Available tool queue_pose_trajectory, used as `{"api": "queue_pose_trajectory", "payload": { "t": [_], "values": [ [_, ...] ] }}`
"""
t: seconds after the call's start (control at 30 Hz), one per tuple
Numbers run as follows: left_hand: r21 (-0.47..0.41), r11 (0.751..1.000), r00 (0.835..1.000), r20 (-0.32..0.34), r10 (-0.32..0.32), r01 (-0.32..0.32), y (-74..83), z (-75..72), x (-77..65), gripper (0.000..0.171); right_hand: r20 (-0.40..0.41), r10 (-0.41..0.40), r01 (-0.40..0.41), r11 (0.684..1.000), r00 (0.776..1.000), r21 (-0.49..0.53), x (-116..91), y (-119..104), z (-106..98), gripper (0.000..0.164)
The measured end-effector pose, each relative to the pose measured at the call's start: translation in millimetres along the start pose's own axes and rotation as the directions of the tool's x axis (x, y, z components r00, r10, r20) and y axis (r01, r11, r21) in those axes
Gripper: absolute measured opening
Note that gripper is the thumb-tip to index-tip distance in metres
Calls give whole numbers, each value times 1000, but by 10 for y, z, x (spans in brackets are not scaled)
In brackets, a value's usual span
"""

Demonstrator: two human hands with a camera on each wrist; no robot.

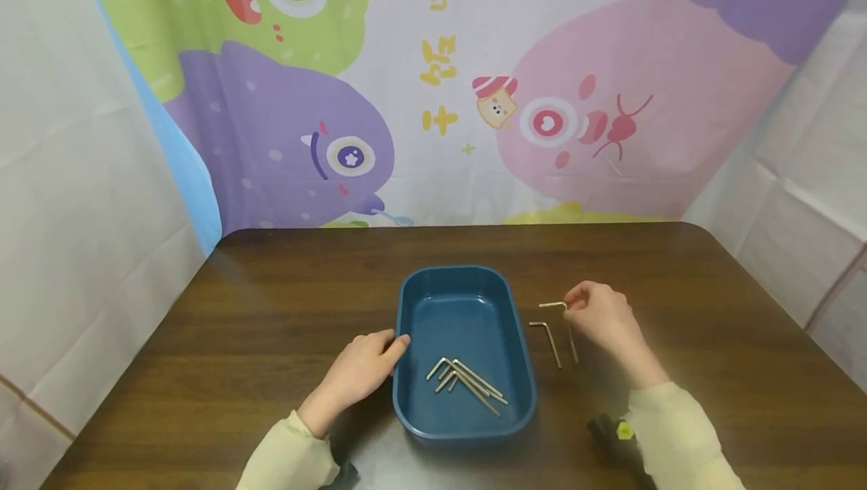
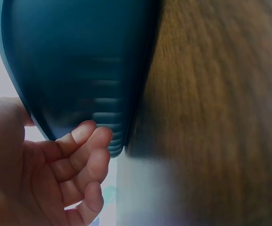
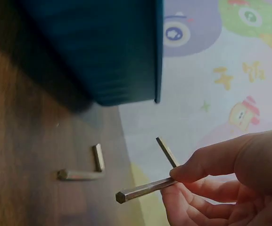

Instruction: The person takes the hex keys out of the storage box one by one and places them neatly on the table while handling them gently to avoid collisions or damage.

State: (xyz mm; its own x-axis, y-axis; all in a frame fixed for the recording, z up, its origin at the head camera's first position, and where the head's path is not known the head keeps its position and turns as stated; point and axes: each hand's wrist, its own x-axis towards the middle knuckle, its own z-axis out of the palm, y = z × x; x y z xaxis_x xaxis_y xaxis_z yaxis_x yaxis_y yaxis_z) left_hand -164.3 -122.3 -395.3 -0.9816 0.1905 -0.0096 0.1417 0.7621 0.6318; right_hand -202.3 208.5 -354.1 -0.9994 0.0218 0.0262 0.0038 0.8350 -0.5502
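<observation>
My right hand pinches an L-shaped hex key near its bend, between thumb and fingertips. In the right wrist view the key hangs in the air, its hexagonal end toward the camera. Just left of that hand, a second hex key lies on the table. A blue plastic tub stands in the middle, with several hex keys heaped toward its near end. My left hand grips the tub's left side, thumb over the rim and fingers against the outer wall.
The brown wooden table extends around the tub. Behind it hangs a cartoon-printed cloth, and pale cloth covers the sides. A dark strap with a yellow-green tag shows beside the right sleeve.
</observation>
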Motion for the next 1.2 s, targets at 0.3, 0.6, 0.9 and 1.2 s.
{"api": "queue_pose_trajectory", "payload": {
  "t": [0.3, 0.6, 0.9, 1.2],
  "values": [
    [1, 1000, 1000, -4, -7, 7, 6, 1, -8, 33, 109, 87, -89, 996, 990, 11, 56, 163, 74, 20],
    [-5, 1000, 1000, -4, -14, 14, 28, -7, -14, 34, 131, 129, -132, 991, 983, 18, 79, 256, 131, 18],
    [-8, 1000, 1000, -7, -13, 13, 30, -4, -13, 33, 148, 142, -143, 990, 979, -2, 103, 306, 199, 15],
    [-6, 1000, 1000, -1, -7, 7, 20, -7, -9, 34, 121, 96, -92, 995, 988, -44, 107, 324, 237, 14]
  ]
}}
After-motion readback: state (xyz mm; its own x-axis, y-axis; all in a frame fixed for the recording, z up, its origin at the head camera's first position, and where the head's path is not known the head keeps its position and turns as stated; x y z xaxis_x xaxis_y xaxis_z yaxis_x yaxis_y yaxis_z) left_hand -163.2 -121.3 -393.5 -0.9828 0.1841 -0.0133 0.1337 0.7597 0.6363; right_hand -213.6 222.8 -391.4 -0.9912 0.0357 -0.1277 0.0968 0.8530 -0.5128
